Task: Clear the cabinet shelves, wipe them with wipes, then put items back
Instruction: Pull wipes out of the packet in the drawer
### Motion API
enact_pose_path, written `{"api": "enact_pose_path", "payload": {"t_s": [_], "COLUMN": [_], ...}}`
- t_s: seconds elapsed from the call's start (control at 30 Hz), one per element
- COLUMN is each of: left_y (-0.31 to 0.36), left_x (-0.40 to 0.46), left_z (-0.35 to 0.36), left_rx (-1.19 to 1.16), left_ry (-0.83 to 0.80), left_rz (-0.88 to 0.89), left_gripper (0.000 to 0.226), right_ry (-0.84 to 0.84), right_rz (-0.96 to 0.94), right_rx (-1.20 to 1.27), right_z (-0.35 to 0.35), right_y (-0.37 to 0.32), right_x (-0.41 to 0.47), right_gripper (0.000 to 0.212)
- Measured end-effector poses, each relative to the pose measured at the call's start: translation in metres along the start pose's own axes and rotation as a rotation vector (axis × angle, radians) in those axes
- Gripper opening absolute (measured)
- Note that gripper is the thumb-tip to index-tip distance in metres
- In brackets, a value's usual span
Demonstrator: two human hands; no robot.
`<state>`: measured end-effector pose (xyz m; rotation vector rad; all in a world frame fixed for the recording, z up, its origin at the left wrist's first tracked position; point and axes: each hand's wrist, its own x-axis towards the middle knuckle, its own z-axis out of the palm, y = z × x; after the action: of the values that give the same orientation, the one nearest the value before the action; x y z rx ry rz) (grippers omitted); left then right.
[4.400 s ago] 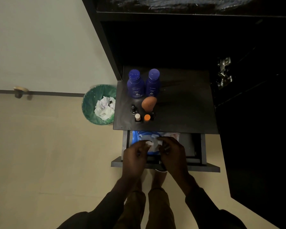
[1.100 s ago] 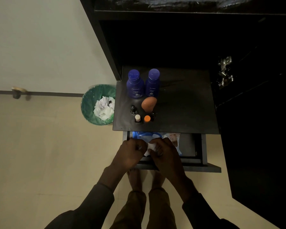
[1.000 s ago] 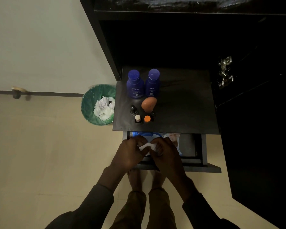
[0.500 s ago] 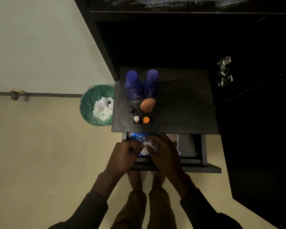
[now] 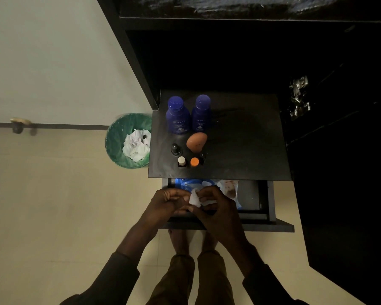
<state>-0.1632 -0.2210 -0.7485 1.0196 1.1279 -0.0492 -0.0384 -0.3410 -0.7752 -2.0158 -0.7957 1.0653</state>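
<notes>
Both hands meet over the open drawer (image 5: 271, 201): the left hand (image 5: 163, 204) and right hand (image 5: 216, 205) each pinch a white wipe (image 5: 195, 198) between curled fingers, just above the blue wipes pack (image 5: 185, 183) lying in the drawer's left part. On the shelf (image 5: 246, 139) above, near its left edge, stand two blue bottles (image 5: 177, 116), an orange sponge (image 5: 196, 140) and small vials (image 5: 182, 161). A green bin (image 5: 117, 139) of crumpled wipes sits beside the shelf's left edge

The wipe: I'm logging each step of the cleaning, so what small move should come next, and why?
Probably draw the wipe clear of the blue pack in the open drawer. The left hand and right hand both pinch it just above the pack, and only a crumpled bit shows.
</notes>
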Motion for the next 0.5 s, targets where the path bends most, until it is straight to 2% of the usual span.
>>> {"api": "enact_pose_path", "payload": {"t_s": [0.27, 0.5], "left_y": [0.0042, 0.0002], "left_x": [-0.0007, 0.0013], "left_z": [0.0083, 0.0066], "left_rx": [-0.013, 0.118], "left_ry": [0.041, 0.056], "left_rz": [-0.003, 0.050], "left_gripper": [0.010, 0.012], "right_ry": [0.057, 0.052], "right_rz": [-0.030, -0.011], "right_rx": [-0.040, -0.016], "right_z": [0.0074, 0.0071], "right_y": [-0.0013, -0.0002], "right_x": [-0.0020, -0.0027], "right_gripper": [0.042, 0.040]}}
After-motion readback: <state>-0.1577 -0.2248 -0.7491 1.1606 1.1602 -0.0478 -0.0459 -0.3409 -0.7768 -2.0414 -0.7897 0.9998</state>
